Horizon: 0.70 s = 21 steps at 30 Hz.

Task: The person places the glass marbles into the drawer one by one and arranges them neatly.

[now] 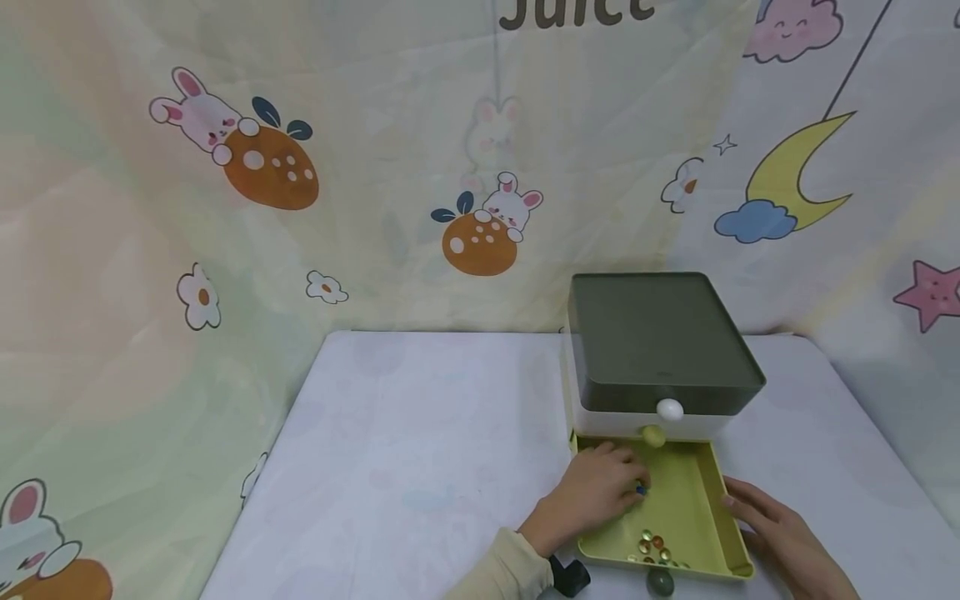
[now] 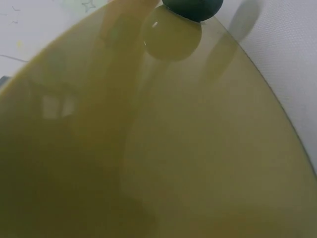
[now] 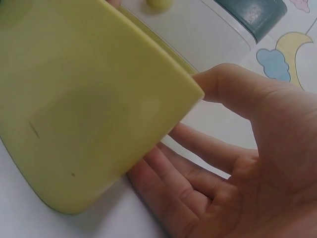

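A yellow-green drawer [image 1: 678, 500] is pulled out of a small cabinet [image 1: 667, 342] with a dark green top. My left hand [image 1: 592, 485] reaches into the drawer's left side, fingers bent downward. At its fingertips it pinches a blue marble [image 1: 640, 489]; what else lies under the palm is hidden. Several clear and amber marbles [image 1: 657, 542] lie near the drawer's front. My right hand [image 1: 787, 533] holds the drawer's right side, its thumb at the upper edge and the other fingers lower against the wall. In the left wrist view only the drawer front [image 2: 163, 129] and its dark green knob [image 2: 193, 7] show.
Two more knobs, one white [image 1: 670, 409] and one yellow-green [image 1: 654, 436], stick out above the open drawer. The white tabletop [image 1: 420, 450] extends left of the cabinet. A printed cloth [image 1: 390, 167] hangs behind and along the sides.
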{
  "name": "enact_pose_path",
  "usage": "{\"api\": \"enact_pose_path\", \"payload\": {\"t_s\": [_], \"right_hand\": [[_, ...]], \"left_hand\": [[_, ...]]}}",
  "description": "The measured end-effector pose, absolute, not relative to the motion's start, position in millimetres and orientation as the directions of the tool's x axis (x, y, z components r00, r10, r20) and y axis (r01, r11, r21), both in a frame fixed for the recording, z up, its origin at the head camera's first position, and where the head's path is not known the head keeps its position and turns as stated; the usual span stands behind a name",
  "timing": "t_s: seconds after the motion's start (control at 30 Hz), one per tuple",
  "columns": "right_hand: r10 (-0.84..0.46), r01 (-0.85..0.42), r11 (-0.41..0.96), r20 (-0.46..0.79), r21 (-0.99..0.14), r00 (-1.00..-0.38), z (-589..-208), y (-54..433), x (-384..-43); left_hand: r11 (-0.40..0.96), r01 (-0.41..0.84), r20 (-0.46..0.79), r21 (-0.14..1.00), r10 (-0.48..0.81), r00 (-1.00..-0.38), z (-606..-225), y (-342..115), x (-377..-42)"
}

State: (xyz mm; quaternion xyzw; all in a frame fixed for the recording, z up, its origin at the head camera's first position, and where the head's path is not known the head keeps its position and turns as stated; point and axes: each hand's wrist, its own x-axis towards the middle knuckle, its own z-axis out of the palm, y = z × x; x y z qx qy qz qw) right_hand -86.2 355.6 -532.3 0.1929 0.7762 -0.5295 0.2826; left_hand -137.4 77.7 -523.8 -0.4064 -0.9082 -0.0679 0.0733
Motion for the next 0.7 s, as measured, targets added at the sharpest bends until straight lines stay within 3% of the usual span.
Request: {"api": "enact_pose_path", "payload": {"t_s": [0.4,0.7], "right_hand": [[0.006,0.609,0.315,-0.641,-0.727,-0.768,-532.1,352.6,-89.4],[0.022,0.597,0.385,-0.639,-0.704,-0.769,-532.6,352.4,-84.7]], "left_hand": [[0.696,0.718,0.159,-0.019,0.711,-0.685,-521.3,77.5,-135.4],[0.689,0.724,0.129,-0.019,0.72,-0.682,-522.1,79.0,-133.5]]}}
